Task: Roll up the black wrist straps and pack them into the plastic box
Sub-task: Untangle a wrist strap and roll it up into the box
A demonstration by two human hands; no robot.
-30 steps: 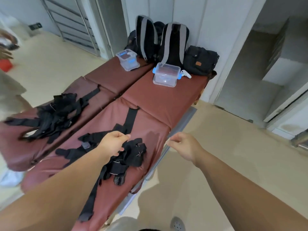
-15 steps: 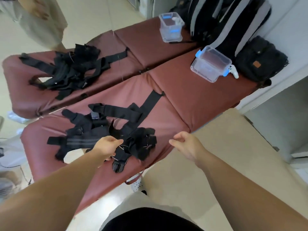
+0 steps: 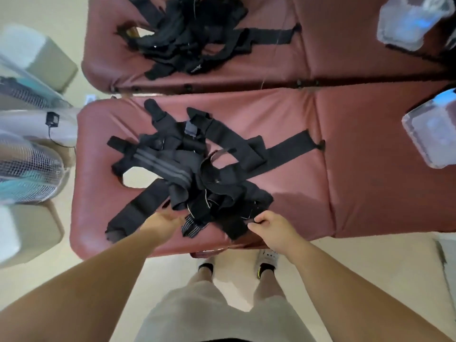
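A: Your right hand has a black strap pinched by its near edge, thumb against curled fingers. That's the only strap you actually hold.

B: Your left hand is slack, off to the left of that pinch. Its fingers are fairly straight and the tips are at a striped end. As far as I can see, it grips nothing.

A: Just past your pinch the heap of straps lies flat and tangled on the near bench. I can't see one rolled strap in it.

B: Farther out, to the right of your grip and well apart from it, sits the plastic box. It's too blurred to tell you what's inside.

A: Beyond all that there's a second heap on the far bench, and a second box in the corner.

B: So I'd say you've barely begun. You're picking out a strap to roll, and all the rolling and packing is left, both heaps by the look of it.
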